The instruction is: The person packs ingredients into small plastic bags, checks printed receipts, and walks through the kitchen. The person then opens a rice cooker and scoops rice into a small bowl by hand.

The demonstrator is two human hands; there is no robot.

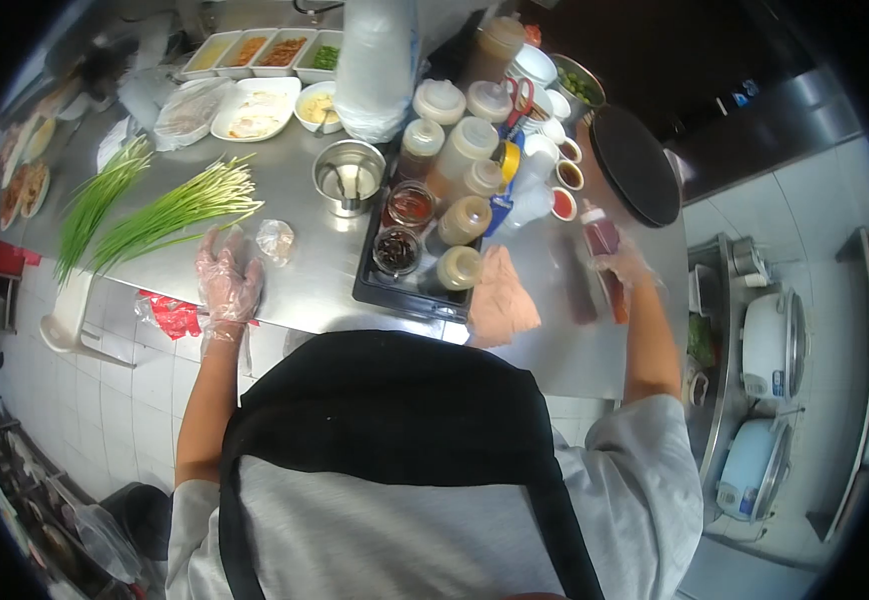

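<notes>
My left hand [227, 278], in a clear plastic glove, rests on the edge of the steel counter [320, 290] with its fingers spread. Just beyond it lie long green stalks [180, 210] with pale ends, and a small crumpled plastic-wrapped lump [275, 242] is to its right. On the right side of the counter, my gloved right hand [632, 268] is closed around a squeeze bottle [601, 234] of dark red sauce. An orange-red item shows below that hand, too hidden to name. A peach cloth [504, 298] lies between the hands.
A black tray [405, 296] of sauce bottles and jars stands mid-counter, with a metal cup [350, 175] beside it. Food containers [280, 52] line the back. Small sauce cups [564, 204] and a round black pan [637, 165] are at right; a white stool [73, 318] stands at left.
</notes>
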